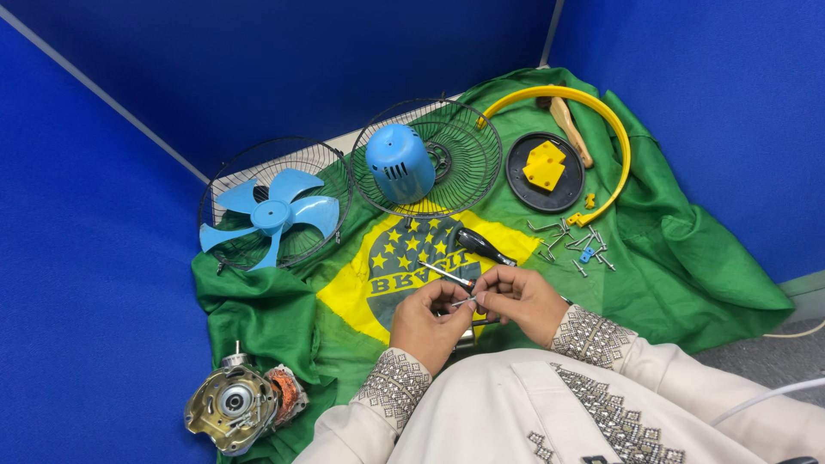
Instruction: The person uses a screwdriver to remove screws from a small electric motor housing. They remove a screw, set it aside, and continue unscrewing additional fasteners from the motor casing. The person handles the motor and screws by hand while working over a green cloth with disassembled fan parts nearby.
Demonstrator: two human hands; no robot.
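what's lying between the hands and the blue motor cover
A black-handled screwdriver lies there on the green and yellow cloth, between the hands and the blue motor cover, seen in the head view.

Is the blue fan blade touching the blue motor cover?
Apart. In the head view the blue fan blade lies in the left wire grille, while the blue motor cover sits on the other grille, with green cloth showing between them.

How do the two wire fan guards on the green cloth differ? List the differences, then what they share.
The left wire guard holds the blue fan blade, while the right wire guard has the blue motor cover resting on it. The left wire guard lies partly off the green cloth; the right wire guard lies mostly on it. Both are round, dark wire grilles, lying flat side by side.
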